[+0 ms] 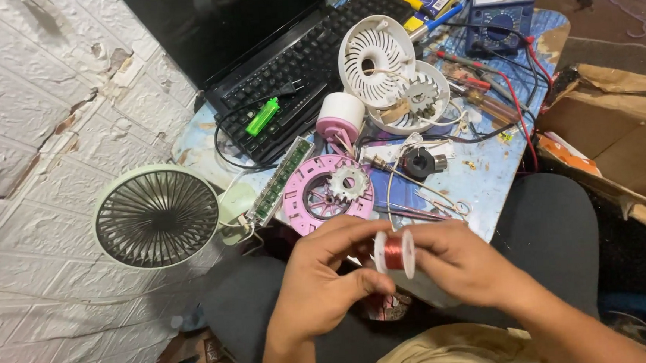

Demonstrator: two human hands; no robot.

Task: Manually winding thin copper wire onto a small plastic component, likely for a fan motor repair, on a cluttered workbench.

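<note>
A small white spool of copper wire (394, 252) sits between both hands, above my lap. My left hand (321, 279) pinches it from the left with thumb and fingers. My right hand (458, 259) grips its right flange. Just beyond the hands, on the low blue table (487, 179), lies a pink fan housing (305, 197) with a white toothed stator (348, 182) on it. A thin wire runs from the table toward the spool.
A pale green fan (157, 214) leans by the white wall at left. Farther back lie a black keyboard (293, 64), a green lighter (261, 116), a green circuit strip (278, 180), white fan grilles (375, 59), a pink-and-white motor base (339, 117), a blue multimeter (499, 14) with leads, and cardboard (618, 126) at right.
</note>
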